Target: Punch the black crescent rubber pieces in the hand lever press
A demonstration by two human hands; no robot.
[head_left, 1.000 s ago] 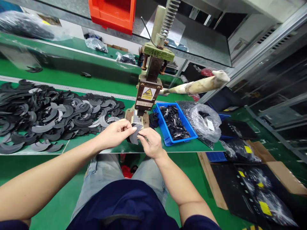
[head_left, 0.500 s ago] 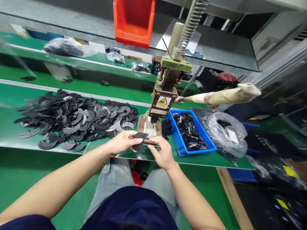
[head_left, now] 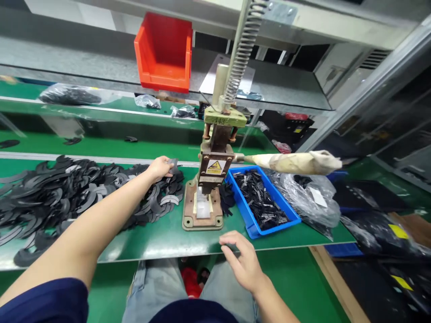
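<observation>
My left hand (head_left: 160, 168) reaches over the right end of a heap of dark curved flat pieces (head_left: 90, 193). Its fingers are closed on one dark curved piece (head_left: 173, 166). My right hand (head_left: 244, 260) hovers by the bench's front edge, thumb and fingers apart. A dark patch shows between them; whether it is a part or shadow is unclear. Between the hands stands a hand press (head_left: 215, 157) with a warning label and a cloth-wrapped lever (head_left: 292, 162). A translucent block (head_left: 203, 206) sits on its base, with no piece visible on it.
To the right of the press is a blue tray (head_left: 251, 229) of small black parts, with clear plastic bags (head_left: 310, 202) beyond. Some black pieces (head_left: 226, 197) lie between press and tray. An orange bin (head_left: 164, 83) stands on the shelf above. Loose curved pieces lie behind the bench rail.
My hands have parted. The left has gone forward from in front of the press to the heap's far right end. My right hand stays near the front edge, and the view has shifted.
</observation>
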